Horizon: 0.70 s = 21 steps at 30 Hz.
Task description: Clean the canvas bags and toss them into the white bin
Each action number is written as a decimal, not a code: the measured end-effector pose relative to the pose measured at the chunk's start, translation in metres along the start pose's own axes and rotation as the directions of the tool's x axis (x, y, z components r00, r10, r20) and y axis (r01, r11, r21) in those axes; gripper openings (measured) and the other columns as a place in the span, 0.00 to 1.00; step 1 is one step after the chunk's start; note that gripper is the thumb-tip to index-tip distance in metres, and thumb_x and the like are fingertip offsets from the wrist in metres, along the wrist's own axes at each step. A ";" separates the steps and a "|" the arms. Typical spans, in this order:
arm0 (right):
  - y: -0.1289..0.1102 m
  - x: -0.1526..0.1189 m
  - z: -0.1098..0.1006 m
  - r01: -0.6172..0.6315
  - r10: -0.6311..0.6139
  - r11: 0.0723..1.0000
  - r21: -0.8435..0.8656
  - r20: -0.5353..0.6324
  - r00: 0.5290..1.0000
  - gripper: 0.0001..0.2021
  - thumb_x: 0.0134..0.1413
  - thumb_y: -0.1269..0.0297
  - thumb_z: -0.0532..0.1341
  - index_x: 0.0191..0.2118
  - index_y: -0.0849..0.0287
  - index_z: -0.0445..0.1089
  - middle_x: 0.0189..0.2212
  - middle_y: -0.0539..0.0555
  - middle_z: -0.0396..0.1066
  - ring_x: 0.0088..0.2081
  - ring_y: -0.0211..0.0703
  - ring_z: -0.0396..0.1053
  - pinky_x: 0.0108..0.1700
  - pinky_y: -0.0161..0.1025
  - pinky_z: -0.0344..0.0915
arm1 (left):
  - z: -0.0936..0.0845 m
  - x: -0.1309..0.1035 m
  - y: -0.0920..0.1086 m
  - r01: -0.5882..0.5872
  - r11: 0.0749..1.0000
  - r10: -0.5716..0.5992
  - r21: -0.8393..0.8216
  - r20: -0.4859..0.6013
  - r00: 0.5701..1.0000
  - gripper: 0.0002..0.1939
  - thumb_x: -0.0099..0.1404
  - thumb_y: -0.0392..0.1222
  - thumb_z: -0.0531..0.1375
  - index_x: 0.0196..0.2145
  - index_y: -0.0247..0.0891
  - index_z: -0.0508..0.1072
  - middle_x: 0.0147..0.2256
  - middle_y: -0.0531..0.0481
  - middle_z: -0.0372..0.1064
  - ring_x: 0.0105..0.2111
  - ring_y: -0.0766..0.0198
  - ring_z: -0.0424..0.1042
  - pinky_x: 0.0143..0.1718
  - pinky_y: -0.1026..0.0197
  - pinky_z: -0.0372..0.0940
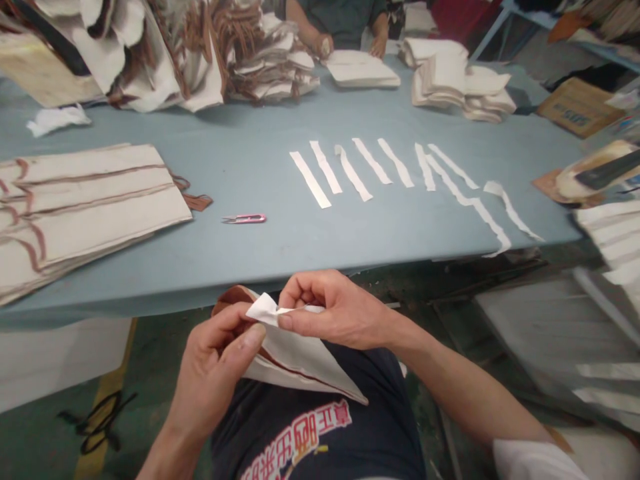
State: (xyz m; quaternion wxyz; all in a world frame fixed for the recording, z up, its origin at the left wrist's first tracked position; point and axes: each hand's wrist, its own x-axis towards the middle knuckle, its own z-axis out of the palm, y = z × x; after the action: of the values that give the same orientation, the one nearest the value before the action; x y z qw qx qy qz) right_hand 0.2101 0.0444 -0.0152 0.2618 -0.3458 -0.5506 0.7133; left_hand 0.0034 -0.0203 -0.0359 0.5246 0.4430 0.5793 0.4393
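Observation:
In front of my body, my left hand pinches the edge of a cream fabric piece with brown trim, which hangs down over my dark shirt. A white strip stands up at that same edge. My right hand has its thumb and fingers closed on this strip, close to the left fingertips. Part of the strip is hidden behind the right fingers. On the table beyond lie pink-handled thread snips, apart from both hands.
Several white strips lie in a loose row on the blue-green table. Stacked cream panels are at left. Heaped fabric pieces stand at the back. A co-worker handles a cream stack. A cardboard box sits at right.

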 end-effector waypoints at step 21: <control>0.008 -0.007 0.000 0.075 -0.122 0.956 -0.282 -0.153 0.981 0.08 0.65 0.60 0.67 0.38 0.60 0.77 0.33 0.49 0.77 0.33 0.36 0.70 0.37 0.35 0.65 | 0.010 -0.001 -0.006 -0.328 0.846 0.353 0.421 0.019 0.935 0.11 0.73 0.50 0.65 0.38 0.43 0.85 0.25 0.55 0.79 0.21 0.65 0.73 0.25 0.65 0.66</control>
State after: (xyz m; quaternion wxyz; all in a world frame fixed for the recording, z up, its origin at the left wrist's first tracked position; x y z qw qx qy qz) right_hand 0.2142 0.0368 -0.0214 0.2921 -0.4099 -0.6367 0.5841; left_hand 0.0129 -0.0221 -0.0422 0.3141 0.6272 0.5871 0.4041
